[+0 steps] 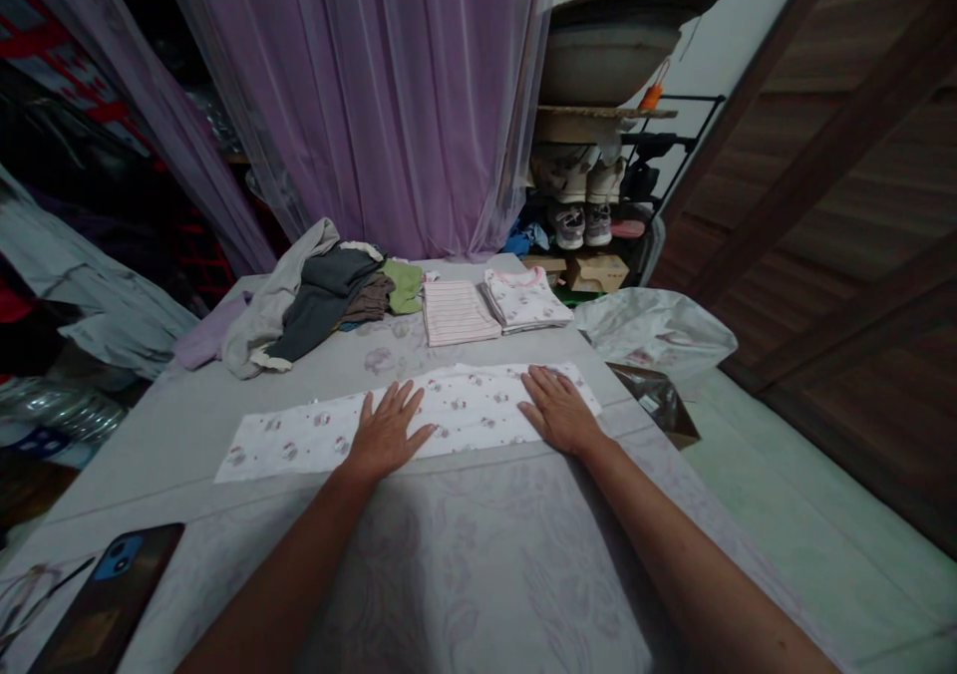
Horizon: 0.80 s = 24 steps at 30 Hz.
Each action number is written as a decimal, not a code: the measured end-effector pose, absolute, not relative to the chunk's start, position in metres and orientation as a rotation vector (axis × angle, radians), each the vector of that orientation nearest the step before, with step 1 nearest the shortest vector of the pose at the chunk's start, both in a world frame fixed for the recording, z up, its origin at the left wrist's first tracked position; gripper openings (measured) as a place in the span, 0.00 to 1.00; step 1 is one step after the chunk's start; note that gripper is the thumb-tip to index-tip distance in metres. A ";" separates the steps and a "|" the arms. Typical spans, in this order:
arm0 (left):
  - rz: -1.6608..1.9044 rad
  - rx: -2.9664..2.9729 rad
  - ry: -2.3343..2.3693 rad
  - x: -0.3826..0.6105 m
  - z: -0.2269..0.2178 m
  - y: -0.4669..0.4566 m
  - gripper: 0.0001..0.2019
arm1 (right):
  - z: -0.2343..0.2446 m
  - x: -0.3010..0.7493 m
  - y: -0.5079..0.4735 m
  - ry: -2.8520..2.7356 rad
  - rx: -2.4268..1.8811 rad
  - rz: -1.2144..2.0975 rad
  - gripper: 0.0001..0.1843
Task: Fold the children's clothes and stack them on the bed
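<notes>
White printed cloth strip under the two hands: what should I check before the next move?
1. Left bare hand flat on the white printed cloth strip: ok.
2. Right bare hand flat near the strip's right end: ok.
3. Folded pink-striped cloth apart from the strip: ok.
4. Dark phone with blue camera panel apart from the strip: ok.
5. Heaped grey, dark and green garments folded: not ok.
6. Strip's underside smooth: cannot tell.

Single view: your head camera, looking forward and steeply down, near above the counter [478, 554] (your left hand [387, 430] and right hand [557, 412] mid-frame), purple curtain [374, 106] beyond.
</notes>
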State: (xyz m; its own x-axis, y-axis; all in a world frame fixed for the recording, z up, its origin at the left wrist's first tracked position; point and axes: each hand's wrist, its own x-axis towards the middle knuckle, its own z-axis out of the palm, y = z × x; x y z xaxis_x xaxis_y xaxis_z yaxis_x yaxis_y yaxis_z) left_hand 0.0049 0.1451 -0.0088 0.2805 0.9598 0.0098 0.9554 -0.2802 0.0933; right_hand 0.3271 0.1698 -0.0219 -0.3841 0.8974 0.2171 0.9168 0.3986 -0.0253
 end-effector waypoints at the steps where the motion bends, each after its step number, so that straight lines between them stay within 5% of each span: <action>1: 0.091 2.451 1.849 0.006 -0.008 0.145 0.33 | -0.022 0.333 0.170 -2.448 -1.617 -0.172 0.29; 16: 0.073 2.345 1.981 0.019 -0.002 0.148 0.26 | 0.028 0.369 0.214 -2.296 -1.909 0.044 0.21; 24: 0.335 2.645 1.501 0.076 -0.004 0.172 0.26 | 0.027 0.380 0.243 -2.380 -1.892 0.307 0.18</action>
